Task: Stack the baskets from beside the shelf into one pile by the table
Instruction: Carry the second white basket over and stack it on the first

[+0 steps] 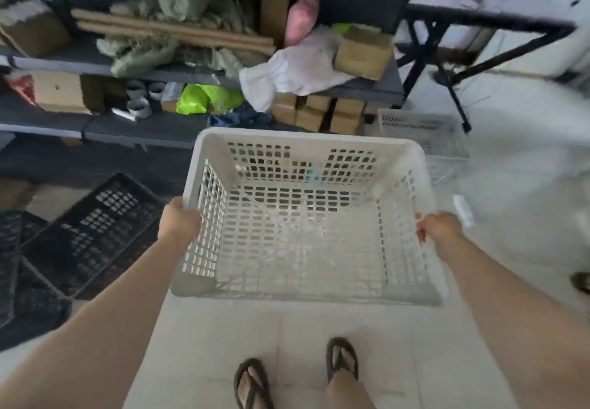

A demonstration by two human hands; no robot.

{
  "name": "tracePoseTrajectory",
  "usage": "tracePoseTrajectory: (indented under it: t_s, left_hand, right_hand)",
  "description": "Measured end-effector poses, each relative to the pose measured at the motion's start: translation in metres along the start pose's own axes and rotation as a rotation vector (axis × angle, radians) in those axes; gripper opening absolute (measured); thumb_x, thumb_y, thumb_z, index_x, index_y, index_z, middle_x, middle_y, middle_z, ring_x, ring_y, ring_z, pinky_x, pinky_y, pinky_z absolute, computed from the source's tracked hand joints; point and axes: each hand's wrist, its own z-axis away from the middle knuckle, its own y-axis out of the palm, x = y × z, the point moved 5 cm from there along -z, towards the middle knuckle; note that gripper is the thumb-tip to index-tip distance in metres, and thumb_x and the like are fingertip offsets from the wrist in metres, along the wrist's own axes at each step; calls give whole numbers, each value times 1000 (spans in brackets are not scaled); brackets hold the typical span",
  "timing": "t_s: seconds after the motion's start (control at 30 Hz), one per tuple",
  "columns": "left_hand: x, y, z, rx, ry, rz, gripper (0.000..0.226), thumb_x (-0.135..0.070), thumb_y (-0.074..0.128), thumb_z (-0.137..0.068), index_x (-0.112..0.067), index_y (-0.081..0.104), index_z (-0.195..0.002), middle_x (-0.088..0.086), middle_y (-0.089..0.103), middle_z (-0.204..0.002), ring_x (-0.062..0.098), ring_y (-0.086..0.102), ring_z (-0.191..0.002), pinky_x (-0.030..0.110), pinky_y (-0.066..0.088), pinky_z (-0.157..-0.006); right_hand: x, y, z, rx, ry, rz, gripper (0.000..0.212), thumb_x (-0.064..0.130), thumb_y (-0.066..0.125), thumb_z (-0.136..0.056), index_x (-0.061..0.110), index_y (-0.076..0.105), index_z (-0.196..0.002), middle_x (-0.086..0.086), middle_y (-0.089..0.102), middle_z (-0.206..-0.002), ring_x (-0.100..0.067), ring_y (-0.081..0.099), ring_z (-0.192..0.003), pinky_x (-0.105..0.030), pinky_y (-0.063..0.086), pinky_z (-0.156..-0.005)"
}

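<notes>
One cluttered shelf spans the back; before it one white basket hangs above the floor, left hand and right hand each curled round a side rim. Black baskets overlap at left, cut off, count unclear; one more pale basket sits blurred by the table leg.

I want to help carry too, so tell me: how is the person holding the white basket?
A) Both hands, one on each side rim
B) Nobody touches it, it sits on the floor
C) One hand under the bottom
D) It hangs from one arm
A: the left hand grips the left rim of the white basket and the right hand grips the right rim.
</notes>
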Motion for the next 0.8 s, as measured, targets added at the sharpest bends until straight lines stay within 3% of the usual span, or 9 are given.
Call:
tracePoseTrajectory:
  t_s: [0.13, 0.23, 0.43, 0.53, 0.57, 0.63, 0.7, 0.73, 0.8]
  left_hand:
    - [-48, 100, 44, 109, 80, -48, 33, -1, 39, -85, -3, 56, -113, 14, 56, -78, 25, 49, -62, 32, 41, -60]
    - [-92, 186, 83, 164, 109, -35, 35, 0, 41, -83, -1, 57, -115, 15, 58, -79, 28, 52, -67, 38, 47, -65]
    - [-179, 330, 158, 212, 159, -60, 33, -1, 43, -83, -1, 59, -112, 17, 58, -79, 29, 53, -69, 36, 46, -66]
    - [-219, 381, 180, 228, 182, -76, 24, 1, 42, -84, -2, 57, -103, 12, 53, -68, 26, 48, -58, 36, 43, -64]
    - [-232, 395, 184, 235, 191, -85, 21, 1, 42, -85, -3, 56, -100, 13, 52, -68, 27, 47, -58, 36, 43, -64]
    - [-260, 422, 185, 246, 211, -104, 19, 1, 41, -86, -4, 54, -99, 17, 54, -74, 29, 49, -64, 37, 43, -64]
    - [-287, 447, 177, 257, 225, -112, 20, 0, 40, -86, -2, 55, -99, 19, 55, -79, 30, 51, -69, 38, 44, -64]
    - [-301, 459, 170, 261, 230, -114, 20, 1, 40, -86, -1, 55, -99, 20, 55, -80, 29, 51, -69, 39, 44, -64]
    - [-331, 485, 151, 255, 231, -118, 20, 2, 41, -85, 2, 55, -99, 20, 55, -80, 29, 51, -67, 39, 45, -64]
  right_hand:
    - [-53, -113, -36, -92, 33, -75, 29, -13, 42, -82, 4, 54, -101, -2, 56, -38, -9, 39, -18, -13, 25, -25]
    - [-83, -202, -68, -141, 62, -121, 20, -14, 42, -83, -1, 58, -84, 1, 45, -24, -10, 36, -16, -11, 26, -25]
    - [-118, -353, -143, -187, 103, -168, 17, -10, 45, -87, -3, 55, -98, -1, 43, -22, -10, 35, -16, -15, 26, -24]
    - [-121, -406, -185, -206, 124, -128, 24, -9, 46, -85, 8, 59, -73, -1, 50, -28, -8, 40, -19, -20, 34, -33]
    - [-121, -419, -199, -212, 129, -123, 30, -10, 46, -85, 3, 59, -61, -4, 56, -36, -9, 41, -20, -20, 35, -35]
    - [-115, -440, -228, -223, 134, -136, 24, -10, 44, -85, -1, 63, -73, -10, 64, -60, -11, 43, -22, -20, 34, -33]
    - [-102, -453, -259, -232, 140, -117, 16, -9, 45, -85, 1, 52, -75, -13, 63, -81, -9, 43, -25, -17, 32, -29]
    - [-95, -457, -275, -233, 137, -119, 18, -9, 45, -85, 2, 48, -71, -14, 63, -78, -9, 42, -23, -15, 30, -27]
    - [-77, -461, -315, -222, 113, -166, 10, -9, 47, -84, -5, 55, -82, -9, 58, -45, -8, 39, -18, -14, 27, -25]
